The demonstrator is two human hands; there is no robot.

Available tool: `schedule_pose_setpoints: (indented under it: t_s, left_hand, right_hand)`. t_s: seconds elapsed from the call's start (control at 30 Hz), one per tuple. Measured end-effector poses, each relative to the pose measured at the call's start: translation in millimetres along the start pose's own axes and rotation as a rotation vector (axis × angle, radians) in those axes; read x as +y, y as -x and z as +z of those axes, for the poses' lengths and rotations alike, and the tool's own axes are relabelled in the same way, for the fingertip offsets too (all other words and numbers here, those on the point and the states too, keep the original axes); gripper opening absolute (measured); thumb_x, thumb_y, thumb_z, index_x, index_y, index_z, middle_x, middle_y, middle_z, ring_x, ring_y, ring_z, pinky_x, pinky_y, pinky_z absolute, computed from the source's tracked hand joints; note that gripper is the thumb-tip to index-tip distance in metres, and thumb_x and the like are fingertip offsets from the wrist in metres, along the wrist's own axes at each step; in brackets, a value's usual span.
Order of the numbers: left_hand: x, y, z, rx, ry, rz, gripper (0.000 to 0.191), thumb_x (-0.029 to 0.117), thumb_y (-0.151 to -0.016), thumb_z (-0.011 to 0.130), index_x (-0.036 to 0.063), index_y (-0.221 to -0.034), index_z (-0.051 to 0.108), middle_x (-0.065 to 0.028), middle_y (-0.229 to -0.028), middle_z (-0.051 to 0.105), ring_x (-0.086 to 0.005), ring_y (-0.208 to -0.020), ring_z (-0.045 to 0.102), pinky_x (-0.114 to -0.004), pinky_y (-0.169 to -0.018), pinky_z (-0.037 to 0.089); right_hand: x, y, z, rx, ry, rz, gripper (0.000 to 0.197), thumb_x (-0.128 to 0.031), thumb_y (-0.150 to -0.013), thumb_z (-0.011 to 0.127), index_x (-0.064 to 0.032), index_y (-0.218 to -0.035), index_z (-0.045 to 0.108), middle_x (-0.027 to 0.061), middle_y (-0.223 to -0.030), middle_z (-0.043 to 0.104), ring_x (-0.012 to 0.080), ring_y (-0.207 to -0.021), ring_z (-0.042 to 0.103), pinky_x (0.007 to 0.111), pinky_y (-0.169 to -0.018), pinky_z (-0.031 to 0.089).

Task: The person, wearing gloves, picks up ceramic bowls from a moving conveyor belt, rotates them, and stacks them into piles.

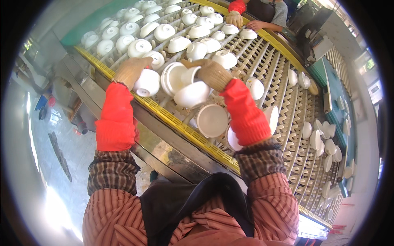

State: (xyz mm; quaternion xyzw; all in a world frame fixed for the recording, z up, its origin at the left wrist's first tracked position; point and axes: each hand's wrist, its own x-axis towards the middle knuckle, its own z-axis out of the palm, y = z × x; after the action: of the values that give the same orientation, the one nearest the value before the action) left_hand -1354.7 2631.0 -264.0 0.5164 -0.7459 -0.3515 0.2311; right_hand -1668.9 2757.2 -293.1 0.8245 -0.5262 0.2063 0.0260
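My left hand [130, 71], in a tan knit glove, is against a tilted white bowl [147, 83] at the conveyor's near edge. Its fingertips reach a smaller upturned bowl [157, 59]; whether they grip either is hidden. My right hand [214, 73], gloved alike, has its fingers around the rim of a white cup [188, 75]. Directly left of that cup, round white dishes [168, 78] lean together on their sides. A blurred white bowl [192, 94] tilts below the right hand. Nearer me, a round dish [212, 120] shows its flat face, and another white piece [233, 138] is partly behind my right forearm.
Many upturned white bowls [140, 47] cover the slatted conveyor [278, 78] ahead. Yellow guard rails [197, 141] edge it. Across it, a person's gloved hand [234, 19] and bare hand [257, 25] rest by the far rail. More bowls [315, 140] lie right, near a green belt [335, 123].
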Motion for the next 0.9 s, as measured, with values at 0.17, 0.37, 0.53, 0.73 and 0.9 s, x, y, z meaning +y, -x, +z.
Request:
schedule_pose_setpoints:
  t_s: [0.17, 0.37, 0.53, 0.73, 0.9]
  left_hand:
    - [5.9, 12.5, 32.9, 0.324, -0.276, 0.132, 0.07, 0.062, -0.103, 0.065, -0.0023, -0.127, 0.079, -0.0311, -0.127, 0.078, -0.0514, -0.12, 0.073, -0.057, -0.106, 0.054]
    - [41.3, 28.5, 49.0, 0.339, -0.332, 0.208, 0.082, 0.069, -0.1, 0.069, 0.0039, -0.149, 0.072, -0.023, -0.136, 0.08, -0.0441, -0.129, 0.073, -0.054, -0.111, 0.055]
    - [63.9, 35.5, 59.5, 0.172, -0.629, 0.192, 0.086, 0.068, -0.095, 0.073, 0.0079, -0.155, 0.071, -0.0179, -0.141, 0.08, -0.0377, -0.132, 0.074, -0.05, -0.111, 0.056]
    - [26.1, 21.3, 44.5, 0.194, -0.587, 0.179, 0.067, 0.055, -0.089, 0.077, 0.0076, -0.137, 0.081, -0.0189, -0.134, 0.082, -0.0407, -0.123, 0.077, -0.052, -0.106, 0.058]
    - [43.9, 34.9, 51.8, 0.103, -0.527, 0.115, 0.053, 0.043, -0.091, 0.077, 0.0059, -0.128, 0.084, -0.0202, -0.127, 0.083, -0.0426, -0.12, 0.077, -0.051, -0.103, 0.06]
  right_hand:
    - [-83.1, 66.1, -43.6, -0.384, -0.268, 0.161, 0.034, -0.01, -0.1, 0.073, -0.0137, -0.131, 0.088, 0.0171, -0.124, 0.086, 0.0302, -0.099, 0.085, 0.041, -0.096, 0.067]
    - [-71.8, 130.9, -91.8, -0.205, -0.592, 0.443, 0.053, -0.005, -0.104, 0.078, -0.0198, -0.154, 0.078, 0.0108, -0.13, 0.085, 0.016, -0.115, 0.079, 0.033, -0.105, 0.061]
    - [-69.8, 98.7, -102.8, 0.416, -0.583, 0.613, 0.066, -0.007, -0.105, 0.075, -0.0177, -0.169, 0.063, 0.017, -0.145, 0.079, 0.0248, -0.123, 0.077, 0.035, -0.109, 0.06]
    - [-35.6, 114.8, -72.5, 0.183, 0.24, 0.172, 0.06, -0.037, -0.1, 0.085, -0.0086, -0.151, 0.069, 0.0135, -0.144, 0.073, 0.0448, -0.135, 0.064, 0.052, -0.125, 0.049]
    - [-75.7, 201.7, -101.6, -0.093, 0.148, 0.584, 0.088, -0.036, -0.09, 0.088, -0.0019, -0.164, 0.055, 0.0224, -0.167, 0.061, 0.0473, -0.149, 0.059, 0.051, -0.118, 0.055]
